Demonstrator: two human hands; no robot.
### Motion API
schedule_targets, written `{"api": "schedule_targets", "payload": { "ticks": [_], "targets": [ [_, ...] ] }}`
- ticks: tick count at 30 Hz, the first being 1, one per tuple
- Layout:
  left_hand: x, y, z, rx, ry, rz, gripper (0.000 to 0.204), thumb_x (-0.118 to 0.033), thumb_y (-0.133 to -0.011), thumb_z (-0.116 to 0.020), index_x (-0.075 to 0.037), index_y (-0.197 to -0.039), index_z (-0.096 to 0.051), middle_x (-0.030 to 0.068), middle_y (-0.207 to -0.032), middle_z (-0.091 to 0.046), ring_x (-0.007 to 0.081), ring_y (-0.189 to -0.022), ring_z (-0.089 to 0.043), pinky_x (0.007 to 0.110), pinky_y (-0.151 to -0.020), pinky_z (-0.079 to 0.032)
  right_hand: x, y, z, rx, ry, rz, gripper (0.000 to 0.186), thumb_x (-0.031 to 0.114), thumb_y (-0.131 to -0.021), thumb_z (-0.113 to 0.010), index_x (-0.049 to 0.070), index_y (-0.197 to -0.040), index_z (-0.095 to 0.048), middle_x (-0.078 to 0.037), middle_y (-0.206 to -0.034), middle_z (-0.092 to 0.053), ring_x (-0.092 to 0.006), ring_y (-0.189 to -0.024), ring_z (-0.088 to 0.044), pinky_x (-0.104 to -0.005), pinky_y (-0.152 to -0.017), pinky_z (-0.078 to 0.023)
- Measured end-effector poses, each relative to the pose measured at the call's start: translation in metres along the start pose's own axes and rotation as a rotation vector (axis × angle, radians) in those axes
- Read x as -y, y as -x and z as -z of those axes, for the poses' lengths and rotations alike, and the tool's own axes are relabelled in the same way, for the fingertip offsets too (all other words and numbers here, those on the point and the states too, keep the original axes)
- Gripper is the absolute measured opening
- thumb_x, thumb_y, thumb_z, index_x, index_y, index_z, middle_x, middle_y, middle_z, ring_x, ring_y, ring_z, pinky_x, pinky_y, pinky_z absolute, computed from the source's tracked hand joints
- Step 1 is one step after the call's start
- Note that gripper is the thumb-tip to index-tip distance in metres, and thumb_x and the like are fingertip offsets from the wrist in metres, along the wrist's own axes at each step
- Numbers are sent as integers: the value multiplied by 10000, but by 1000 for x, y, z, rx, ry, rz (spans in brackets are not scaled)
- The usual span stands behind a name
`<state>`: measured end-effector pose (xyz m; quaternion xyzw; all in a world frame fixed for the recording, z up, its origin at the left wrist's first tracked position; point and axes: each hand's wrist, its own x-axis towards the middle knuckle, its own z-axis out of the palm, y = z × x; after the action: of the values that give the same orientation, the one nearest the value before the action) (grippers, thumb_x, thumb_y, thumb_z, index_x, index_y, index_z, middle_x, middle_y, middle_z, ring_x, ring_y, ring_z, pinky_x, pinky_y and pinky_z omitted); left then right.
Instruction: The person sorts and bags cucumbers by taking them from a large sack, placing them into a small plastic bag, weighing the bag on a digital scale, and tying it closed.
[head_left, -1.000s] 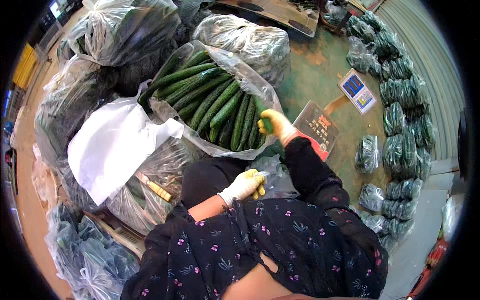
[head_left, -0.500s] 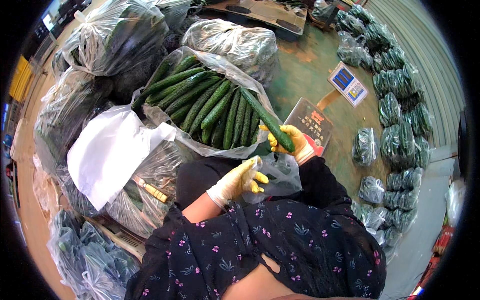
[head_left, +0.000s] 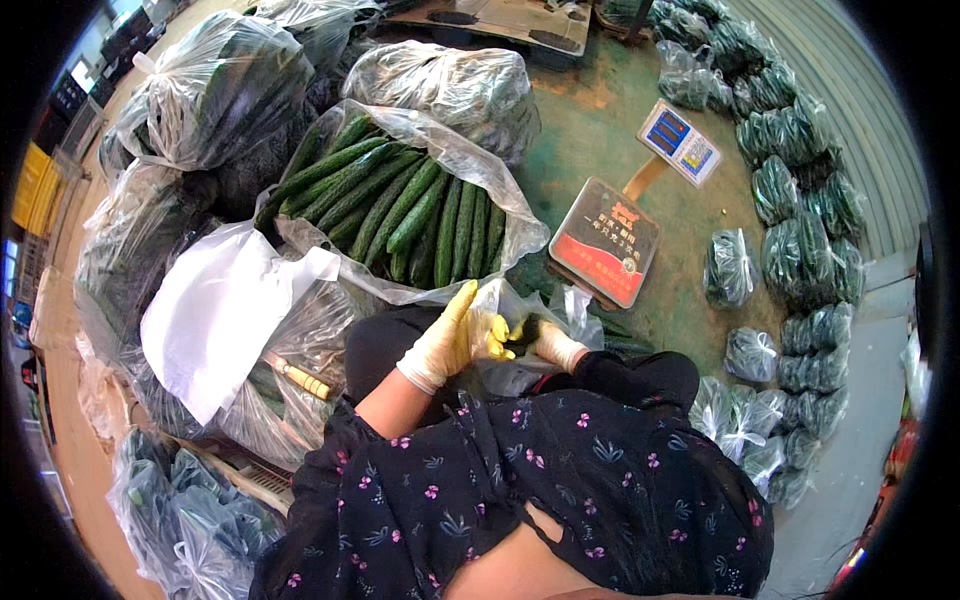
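Observation:
My left hand [head_left: 447, 343], in a white glove with yellow fingers, grips a clear plastic bag [head_left: 581, 312] by its edge, the thumb pointing up. Close beside it, my right hand [head_left: 556, 345], gloved alike, is at the bag's mouth. A dark green cucumber [head_left: 525, 329] shows in its fingers, mostly hidden by hand and plastic. Just beyond both hands lies a large open plastic bag [head_left: 522, 232] filled with long green cucumbers [head_left: 412, 215].
A flat scale [head_left: 606, 240] with an upright display [head_left: 680, 142] stands on the floor to the right. Rows of bagged cucumbers [head_left: 797, 262] line the far right. Full sacks [head_left: 215, 90] crowd the left, with a white sheet [head_left: 215, 315] and a wooden-handled tool [head_left: 300, 378] on one.
My right hand has brought the cucumber down from above the scale's edge to the small bag beside my left hand. The scale's plate is now uncovered.

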<state>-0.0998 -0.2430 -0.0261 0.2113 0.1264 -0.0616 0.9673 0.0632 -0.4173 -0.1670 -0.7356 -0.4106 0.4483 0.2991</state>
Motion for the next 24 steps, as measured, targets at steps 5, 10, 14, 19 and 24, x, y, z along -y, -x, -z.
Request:
{"api": "schedule_targets", "payload": {
  "ticks": [5, 10, 14, 19, 24],
  "targets": [
    [-5, 3, -16, -82, -532, 46, 549, -468, -932, -414, -67, -1305, -425, 77, -751, -606, 177, -643, -591, 317, -628, -493, -47, 18, 29, 483, 767, -525, 552, 279, -588, -703, 66, -1091, -622, -164, -1004, -651, -304, -940, -610, -355, -801, -472],
    [7, 14, -14, -50, -511, 146, 494, -316, -925, -514, -66, -1336, -402, 46, -706, -580, 114, -580, -554, 222, -520, -448, 127, 18, 110, 577, -179, -245, 232, 170, -829, -587, 41, -1010, -652, -57, -798, -670, -137, -670, -621, -258, -617, -509],
    [17, 8, -1, 17, -410, 199, 547, -322, -917, -531, -103, -1376, -330, 71, -717, -603, 112, -555, -557, 214, -507, -444, 183, -31, 133, 182, -493, 94, 290, 187, -842, -599, 9, -1071, -595, -65, -909, -633, -114, -828, -598, -236, -726, -466],
    [16, 1, -2, -61, -398, 191, 560, -336, -900, -554, -98, -1358, -336, 72, -727, -609, 109, -565, -561, 214, -507, -442, 134, -140, 69, -154, -450, -421, 853, 275, -663, -785, -18, -1312, -315, -178, -1089, -546, -264, -936, -573, -447, -717, -499],
    [19, -4, 6, -133, -380, 198, 521, -325, -898, -558, -92, -1322, -366, 65, -745, -614, 110, -561, -549, 220, -512, -436, 123, -167, 8, -395, 84, -438, 1234, 416, -529, -842, -53, -1398, -102, -276, -1325, -396, -323, -1236, -421, -310, -1005, -369]
  ]
}}
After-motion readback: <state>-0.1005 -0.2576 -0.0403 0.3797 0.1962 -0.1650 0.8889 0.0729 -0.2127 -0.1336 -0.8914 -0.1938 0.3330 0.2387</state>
